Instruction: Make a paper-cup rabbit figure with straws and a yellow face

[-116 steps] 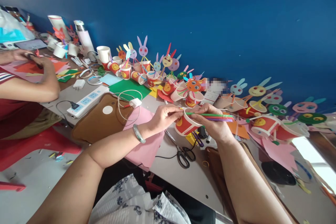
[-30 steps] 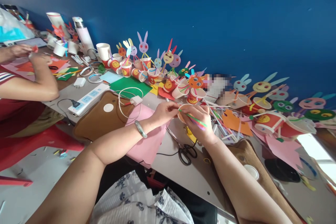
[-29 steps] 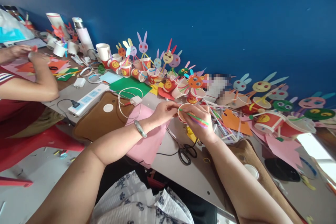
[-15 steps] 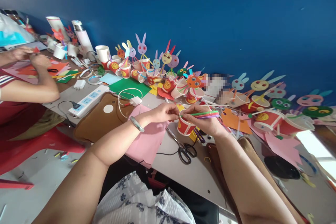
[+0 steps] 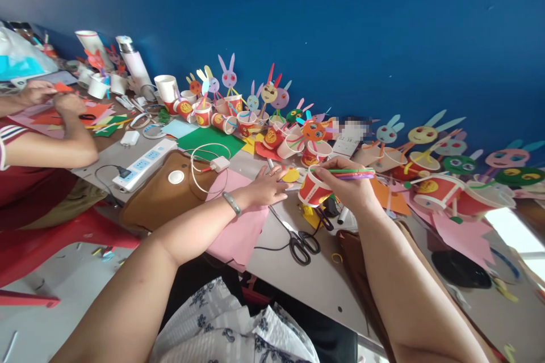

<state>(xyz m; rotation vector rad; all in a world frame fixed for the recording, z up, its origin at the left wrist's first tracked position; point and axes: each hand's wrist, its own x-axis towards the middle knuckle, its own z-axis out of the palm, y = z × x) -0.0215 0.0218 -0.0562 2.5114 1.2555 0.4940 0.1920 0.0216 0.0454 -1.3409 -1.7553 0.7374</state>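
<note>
My right hand point(image 5: 351, 190) grips a red and white paper cup point(image 5: 314, 188) by its rim. Green, red and purple thin strips point(image 5: 351, 174) stick out sideways between thumb and fingers of that same hand. My left hand point(image 5: 266, 186), apart from the cup, is low over the table with its fingers spread and nothing visibly held. A yellow paper disc point(image 5: 291, 175) lies just beyond its fingertips. Black-handled scissors point(image 5: 300, 241) rest on the table below the cup. Pink paper point(image 5: 238, 232) is under and beside my left wrist.
Paper cups with rabbit-faced figures point(image 5: 269, 93) line the blue wall. On the left are a power strip point(image 5: 147, 164), a brown bag point(image 5: 149, 198) and a white charger point(image 5: 219, 164) with its cable. Another person's hands point(image 5: 68, 102) hold orange paper. A brown case point(image 5: 355, 272) lies under my right forearm.
My left hand has let go of the cup, dropped lower and spread its fingers. My right hand has moved the cup and strips a little to the right, tilting the cup.
</note>
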